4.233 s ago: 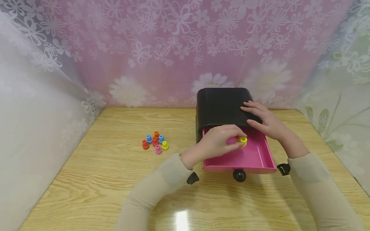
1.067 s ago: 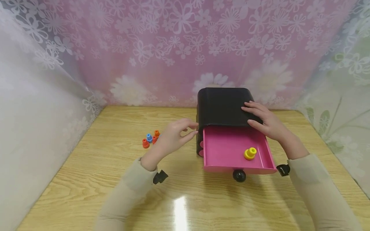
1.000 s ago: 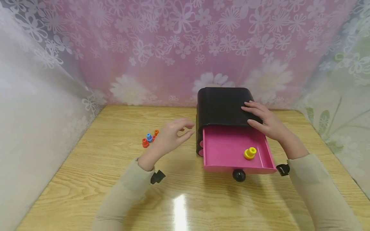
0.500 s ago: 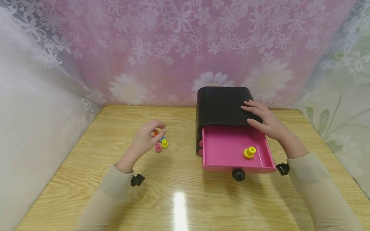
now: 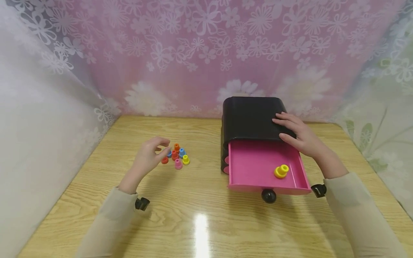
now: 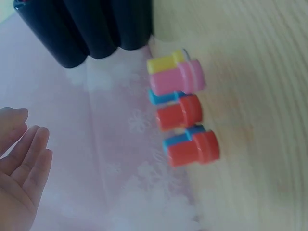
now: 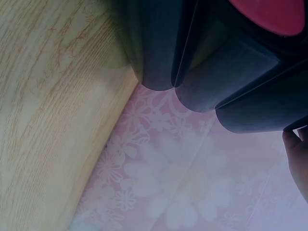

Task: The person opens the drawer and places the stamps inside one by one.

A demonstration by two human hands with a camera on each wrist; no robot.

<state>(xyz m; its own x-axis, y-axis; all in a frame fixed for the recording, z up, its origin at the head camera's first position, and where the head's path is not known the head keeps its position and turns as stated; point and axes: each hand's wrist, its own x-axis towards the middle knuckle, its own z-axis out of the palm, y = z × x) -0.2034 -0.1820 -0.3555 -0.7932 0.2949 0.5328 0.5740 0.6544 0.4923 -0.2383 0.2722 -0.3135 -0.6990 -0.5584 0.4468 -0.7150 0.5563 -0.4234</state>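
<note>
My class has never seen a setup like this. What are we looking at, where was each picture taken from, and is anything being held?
There is no robot here, only a person's bare left hand and right hand. The wide picture comes from a camera worn on the head, looking forward and down; the two smaller ones come from cameras on the wrists.

On the wooden table stands a black drawer cabinet with its pink drawer pulled out. A yellow peg sits inside. Seven more plastic pegs are grouped on the table.

Nothing is held: the left hand is beside the group, and the right rests on the cabinet.
</note>
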